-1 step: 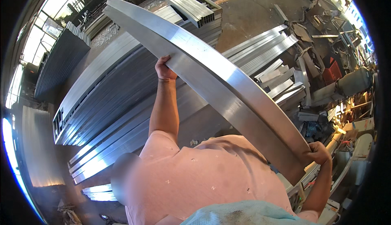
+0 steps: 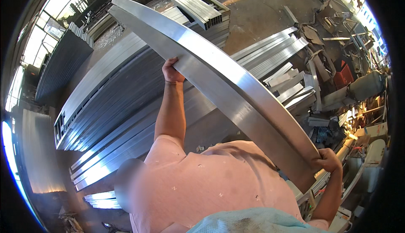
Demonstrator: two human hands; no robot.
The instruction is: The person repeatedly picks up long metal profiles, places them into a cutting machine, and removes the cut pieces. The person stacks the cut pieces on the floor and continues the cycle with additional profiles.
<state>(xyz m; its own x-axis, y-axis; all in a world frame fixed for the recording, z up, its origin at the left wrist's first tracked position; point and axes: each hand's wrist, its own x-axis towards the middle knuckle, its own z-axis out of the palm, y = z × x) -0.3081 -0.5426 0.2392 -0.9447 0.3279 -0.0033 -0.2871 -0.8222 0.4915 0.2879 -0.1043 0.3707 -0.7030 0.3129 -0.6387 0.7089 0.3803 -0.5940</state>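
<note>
A long, silvery metal profile (image 2: 236, 85) slants across the view, from the far left down to the near right. It has a wide flat face and a raised edge running along it, and looks bowed in this picture. My left hand (image 2: 172, 69) is closed around its lower edge, partway along, at the end of a raised arm; part of the fingers is hidden. At the near right end, my right hand (image 2: 329, 160) grips the profile's corner, thumb on top and the other fingers partly out of sight. Below it lies my pink shirt (image 2: 211, 178).
Under the profile lies a big stack of metal profiles (image 2: 109, 93), with a smaller bundle (image 2: 196, 7) behind. More lengths (image 2: 274, 53) lie to the right, beside short offcuts (image 2: 291, 85). A grey cylinder (image 2: 367, 85) and a red container (image 2: 344, 74) stand among clutter. Metal sheets (image 2: 42, 153) line the left.
The profile's far end and my left hand have shifted very slightly to the right. Both hands keep their grip.
</note>
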